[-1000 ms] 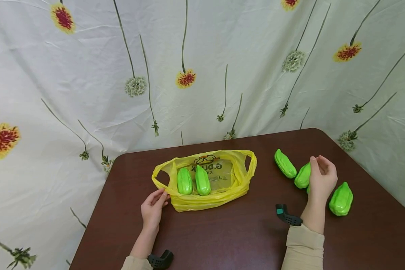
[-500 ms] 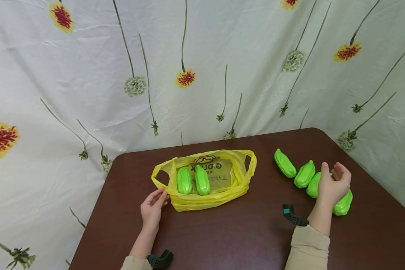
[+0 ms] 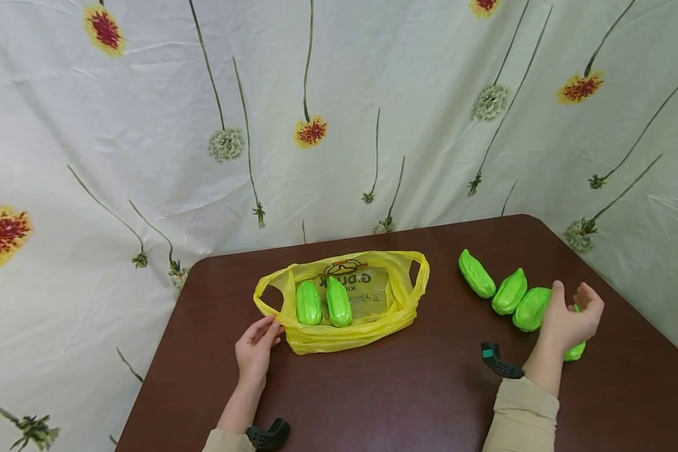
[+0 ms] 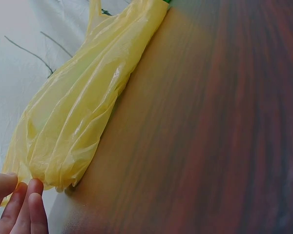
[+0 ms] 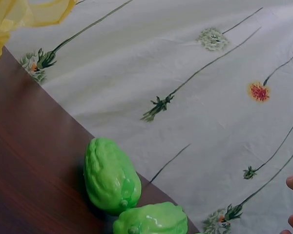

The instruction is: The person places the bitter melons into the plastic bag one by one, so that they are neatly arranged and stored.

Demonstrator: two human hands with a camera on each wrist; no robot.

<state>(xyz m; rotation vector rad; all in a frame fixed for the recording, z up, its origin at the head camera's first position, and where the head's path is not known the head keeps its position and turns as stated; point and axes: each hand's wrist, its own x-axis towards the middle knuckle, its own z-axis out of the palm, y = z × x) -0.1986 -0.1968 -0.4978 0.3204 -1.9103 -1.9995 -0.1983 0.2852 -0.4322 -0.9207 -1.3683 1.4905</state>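
Observation:
A yellow plastic bag (image 3: 350, 336) lies with its mouth spread wide. Inside it, two glossy green ridged gourds (image 3: 339, 302) rest side by side. My left hand (image 3: 254, 348) pinches the bag's near left edge by the handle; in the left wrist view, its fingertips (image 4: 35, 186) and thumb meet on the thin plastic. On the right, my right hand (image 3: 570, 323) hovers with thumb and fingers parted, holding nothing. It partly hides the rightmost gourd (image 3: 574, 353). Immediately left of that hand is another gourd (image 3: 531, 309).
Two further gourds, one in the middle (image 3: 510, 292) and one at the far end (image 3: 477, 274), continue the slanting row on the dark wooden table (image 3: 395, 389). A white flowered cloth (image 3: 339, 188) hangs behind the table's back edge.
My right hand has moved right and slightly down along the row, its fingers spreading apart, uncovering gourds it hid before. The left hand and bag stay put.

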